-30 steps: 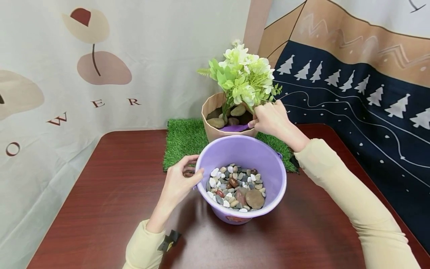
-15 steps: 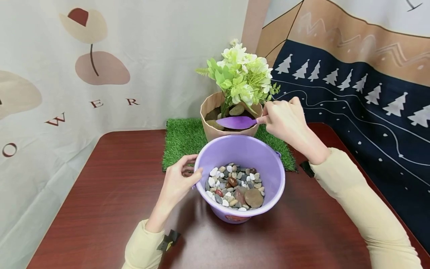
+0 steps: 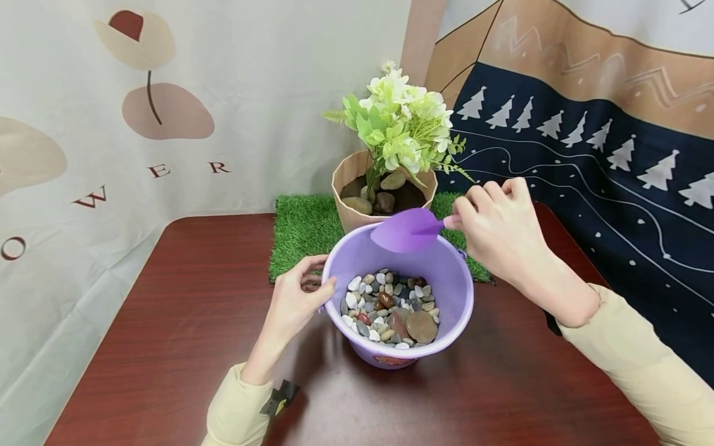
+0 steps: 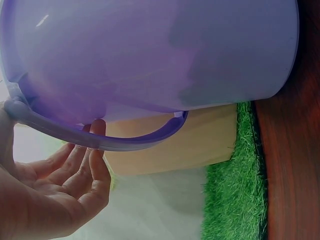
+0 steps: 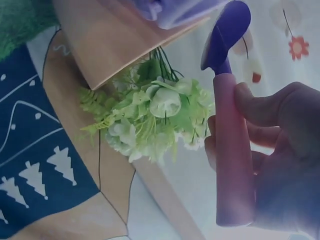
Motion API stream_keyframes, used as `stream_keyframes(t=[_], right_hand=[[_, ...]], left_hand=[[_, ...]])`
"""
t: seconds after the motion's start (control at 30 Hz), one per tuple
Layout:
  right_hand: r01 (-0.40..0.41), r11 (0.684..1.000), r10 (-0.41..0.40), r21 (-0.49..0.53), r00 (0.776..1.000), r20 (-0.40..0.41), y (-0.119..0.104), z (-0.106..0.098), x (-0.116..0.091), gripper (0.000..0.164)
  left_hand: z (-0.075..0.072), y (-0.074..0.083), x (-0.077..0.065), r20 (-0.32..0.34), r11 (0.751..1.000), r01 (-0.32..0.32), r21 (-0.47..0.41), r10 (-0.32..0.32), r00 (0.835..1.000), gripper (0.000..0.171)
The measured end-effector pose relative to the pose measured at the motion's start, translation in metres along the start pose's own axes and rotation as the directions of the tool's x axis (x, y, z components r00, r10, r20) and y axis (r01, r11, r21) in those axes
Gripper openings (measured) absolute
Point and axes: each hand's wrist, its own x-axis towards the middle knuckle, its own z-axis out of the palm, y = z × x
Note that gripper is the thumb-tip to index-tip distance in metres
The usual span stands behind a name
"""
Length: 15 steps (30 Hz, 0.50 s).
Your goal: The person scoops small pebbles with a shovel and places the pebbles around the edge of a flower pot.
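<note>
From my remote seat I see the right hand (image 3: 502, 229) gripping the pink handle (image 5: 232, 150) of a purple trowel (image 3: 407, 230). Seen from the head, the trowel's blade overlaps the far rim of a purple bucket (image 3: 407, 263); I cannot tell how high above the rim it is. The left hand (image 3: 295, 303) holds the bucket at its left side, thumb on the rim and curved fingers outside, beside the hanging bail (image 4: 125, 142).

The bucket stands on the reddish-brown bench (image 3: 195, 334), with pebbles (image 3: 385, 310) and a large flat brown stone (image 3: 422, 327) inside. Just behind it, a tan pot (image 3: 357, 218) on a green grass mat (image 3: 304, 238) holds white-and-green flowers (image 3: 398, 124), dark soil (image 3: 409, 195) and a few rounded stones (image 3: 357, 204). I have a pale cloth (image 3: 251, 80) at the back and a dark tree-patterned cloth (image 3: 586, 164) at the right.
</note>
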Motion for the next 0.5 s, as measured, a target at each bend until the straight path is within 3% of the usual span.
stream_keyframes(t=[0.1, 0.17, 0.37, 0.5], right_hand=[[0.092, 0.995, -0.091, -0.043, 0.996, 0.025, -0.003, 0.001, -0.003, 0.046], [0.146, 0.987, -0.142, -0.062, 0.987, 0.073, -0.006, 0.002, -0.006, 0.042], [0.306, 0.943, -0.267, -0.13, 0.93, 0.251, -0.02, 0.007, -0.014, 0.008], [0.363, 0.92, -0.305, -0.146, 0.9, 0.311, -0.028, 0.011, -0.017, 0.011]], left_hand=[[0.0, 0.0, 0.0, 0.002, 1.0, -0.001, -0.004, 0.001, 1.0, 0.04], [0.0, 0.0, 0.0, 0.002, 1.0, -0.002, -0.007, 0.002, 1.0, 0.04], [0.0, 0.001, 0.0, 0.002, 1.0, 0.0, -0.011, 0.0, 1.0, 0.039], [0.0, 0.001, 0.0, -0.002, 1.0, 0.004, -0.012, -0.004, 1.0, 0.039]])
